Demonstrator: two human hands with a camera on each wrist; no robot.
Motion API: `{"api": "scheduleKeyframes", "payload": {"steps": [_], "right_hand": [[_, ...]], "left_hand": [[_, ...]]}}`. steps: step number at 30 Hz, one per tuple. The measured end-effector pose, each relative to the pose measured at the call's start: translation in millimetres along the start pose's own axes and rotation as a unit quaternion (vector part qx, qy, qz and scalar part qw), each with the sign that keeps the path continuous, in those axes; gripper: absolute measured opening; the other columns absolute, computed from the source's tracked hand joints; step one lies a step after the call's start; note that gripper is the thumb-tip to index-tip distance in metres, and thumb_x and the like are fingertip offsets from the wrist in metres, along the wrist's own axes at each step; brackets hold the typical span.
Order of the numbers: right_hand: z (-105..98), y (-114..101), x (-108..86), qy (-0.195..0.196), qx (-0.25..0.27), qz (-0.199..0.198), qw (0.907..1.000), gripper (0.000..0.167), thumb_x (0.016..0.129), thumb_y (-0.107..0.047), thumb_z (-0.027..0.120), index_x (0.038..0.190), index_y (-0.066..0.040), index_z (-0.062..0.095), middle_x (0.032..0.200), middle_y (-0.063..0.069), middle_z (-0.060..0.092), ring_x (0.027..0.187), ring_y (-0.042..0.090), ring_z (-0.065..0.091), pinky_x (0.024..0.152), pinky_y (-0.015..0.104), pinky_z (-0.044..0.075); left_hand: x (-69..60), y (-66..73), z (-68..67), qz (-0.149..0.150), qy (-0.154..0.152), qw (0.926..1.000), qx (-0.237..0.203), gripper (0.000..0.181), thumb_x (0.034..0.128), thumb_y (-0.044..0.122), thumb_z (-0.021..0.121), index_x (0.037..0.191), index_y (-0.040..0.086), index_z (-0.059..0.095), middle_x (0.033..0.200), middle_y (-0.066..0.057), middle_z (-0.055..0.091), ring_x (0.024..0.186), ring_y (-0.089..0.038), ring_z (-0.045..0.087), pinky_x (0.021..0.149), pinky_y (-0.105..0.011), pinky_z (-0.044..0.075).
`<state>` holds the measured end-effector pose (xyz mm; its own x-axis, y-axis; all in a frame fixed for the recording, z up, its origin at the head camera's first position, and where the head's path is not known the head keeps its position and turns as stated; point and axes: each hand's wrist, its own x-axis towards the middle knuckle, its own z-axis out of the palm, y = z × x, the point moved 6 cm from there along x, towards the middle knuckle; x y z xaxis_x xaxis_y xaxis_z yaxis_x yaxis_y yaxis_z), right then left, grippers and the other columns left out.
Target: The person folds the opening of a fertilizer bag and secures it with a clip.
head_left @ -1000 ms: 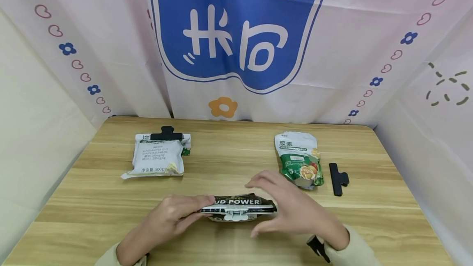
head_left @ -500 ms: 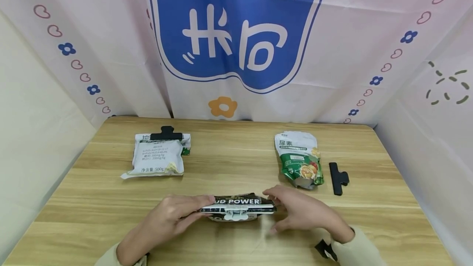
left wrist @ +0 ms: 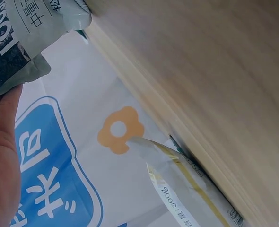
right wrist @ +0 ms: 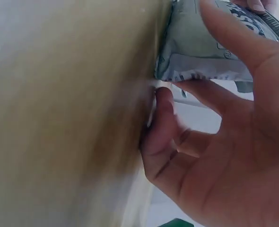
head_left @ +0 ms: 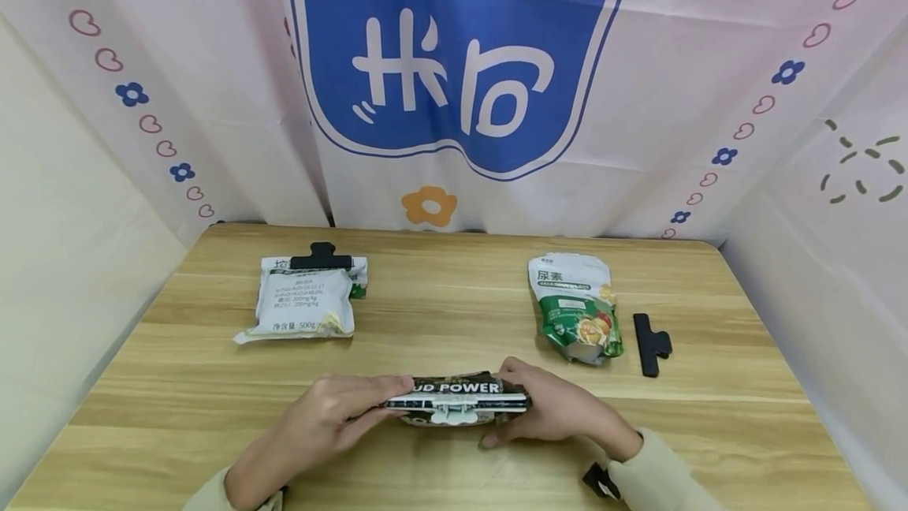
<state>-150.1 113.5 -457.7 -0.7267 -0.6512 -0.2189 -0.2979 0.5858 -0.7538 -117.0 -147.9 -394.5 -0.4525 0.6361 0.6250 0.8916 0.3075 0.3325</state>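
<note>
A black-and-pale-grey bag [head_left: 464, 386] marked POWER stands upright on the table before me, a pale sealing clip [head_left: 454, 408] across its top. My left hand [head_left: 329, 416] pinches the left end of that clipped top. Round the bag's right side is my right hand [head_left: 556, 408], fingers behind and thumb in front. In the right wrist view, the thumb [right wrist: 239, 38] lies over the bag's printed face [right wrist: 201, 38], the index finger touches its side edge, and the other fingers curl near the table. The left wrist view shows part of the bag [left wrist: 35, 23] above the left fingers.
At the back left lies a white 500g bag [head_left: 305, 302] with a black clip [head_left: 321, 260] along its top. A green-and-white bag [head_left: 574, 306] lies at the back right, beside a loose black clip [head_left: 651, 345]. A printed curtain [head_left: 653, 101] hangs behind the table [head_left: 440, 282].
My right hand has come down, drawn back slightly, then closed in around the right side of the bag. The left hand and the bag have hardly moved.
</note>
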Motion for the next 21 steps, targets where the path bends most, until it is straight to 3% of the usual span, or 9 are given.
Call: {"api": "scheduleKeyframes", "payload": {"steps": [5,10,17,21], "right_hand": [[1.5,-5.2,3.8,0.019,-0.003,-0.044,0.9989,0.033,0.092,-0.046,0.08,0.116,-0.026,0.071,0.103,-0.009,0.062,0.088,0.001,0.055,0.083,0.02,0.054],[1.2,-6.0,3.8,0.026,0.036,-0.044,0.9981,0.029,0.093,-0.041,0.08,0.111,-0.022,0.069,0.106,-0.009,0.067,0.093,0.0,0.06,0.088,0.021,0.056],[-1.5,-0.4,0.1,0.021,0.087,0.005,0.996,0.037,0.092,-0.033,0.083,0.122,-0.018,0.067,0.115,-0.004,0.075,0.102,0.003,0.067,0.091,0.021,0.057],[-0.6,0.6,0.1,0.011,0.138,0.038,0.9897,0.038,0.093,-0.03,0.082,0.127,-0.02,0.069,0.109,-0.002,0.077,0.088,0.009,0.068,0.075,0.022,0.058]], "left_hand": [[0.2,-2.1,0.2,-0.007,0.002,1.0,0.002,0.023,0.1002,0.02,0.073,0.12,0.009,0.078,0.112,-0.005,0.082,0.096,-0.017,0.081,0.088,-0.017,0.063],[2.5,-4.4,-0.5,-0.013,0.0,0.9999,-0.001,0.023,0.0993,0.018,0.073,0.119,0.007,0.078,0.112,-0.006,0.082,0.096,-0.018,0.081,0.088,-0.017,0.063],[8.0,-9.9,-1.3,-0.027,0.001,0.9994,-0.021,0.023,0.096,0.01,0.076,0.118,0.006,0.079,0.111,-0.008,0.082,0.095,-0.019,0.082,0.086,-0.016,0.063],[11.0,-17.4,-1.7,-0.052,0.006,0.9981,-0.034,0.027,0.0894,0.002,0.08,0.116,0.007,0.079,0.109,-0.009,0.082,0.094,-0.02,0.082,0.085,-0.016,0.063]]}}
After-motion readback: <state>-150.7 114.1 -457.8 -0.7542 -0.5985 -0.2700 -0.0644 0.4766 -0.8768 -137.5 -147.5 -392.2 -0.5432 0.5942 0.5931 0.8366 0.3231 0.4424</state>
